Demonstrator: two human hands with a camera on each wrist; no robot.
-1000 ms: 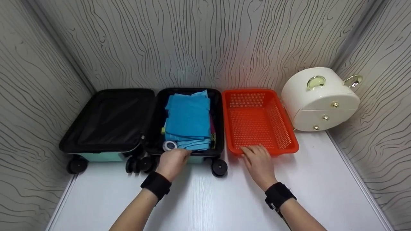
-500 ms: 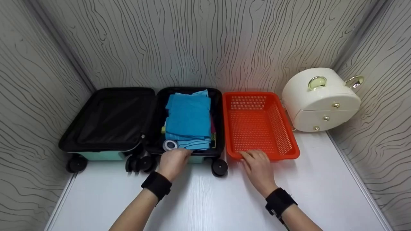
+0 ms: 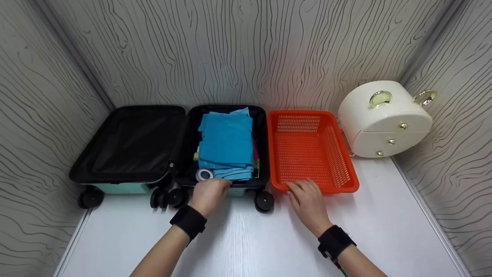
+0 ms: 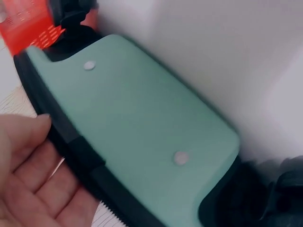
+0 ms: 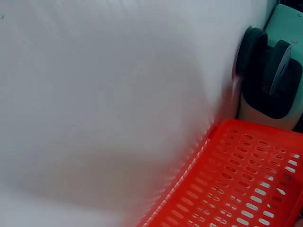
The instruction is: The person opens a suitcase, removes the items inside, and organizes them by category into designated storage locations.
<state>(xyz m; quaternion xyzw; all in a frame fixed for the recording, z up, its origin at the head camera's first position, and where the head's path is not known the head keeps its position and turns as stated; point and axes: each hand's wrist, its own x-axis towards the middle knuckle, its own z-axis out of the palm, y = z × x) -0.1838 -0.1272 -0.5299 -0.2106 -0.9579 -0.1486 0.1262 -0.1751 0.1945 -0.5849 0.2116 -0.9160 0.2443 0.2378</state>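
In the head view my left hand (image 3: 209, 196) grips the front rim of the open mint-green suitcase (image 4: 137, 113). The left wrist view shows the thumb against the black zip edge, with the fingers partly hidden. Inside that half of the suitcase lie folded blue cloths (image 3: 226, 140) and a round white-rimmed item (image 3: 204, 175), just beyond the knuckles. My right hand (image 3: 309, 206) holds the front rim of a red plastic basket (image 3: 273, 154), its fingers over the edge. Nothing lies inside the basket. In the right wrist view, that hand is almost wholly out of frame.
Left of the packed half, the suitcase's other half (image 3: 138, 142) lies open with a black lining. Black wheels (image 3: 264, 201) stick out in front. A white rounded case (image 3: 384, 119) with gold knobs stands right of the basket. Patterned walls (image 3: 230, 50) enclose the white table (image 3: 238, 246).
The red basket and my right hand have shifted slightly towards me, mostly in the first half second. My left hand stays on the suitcase rim.
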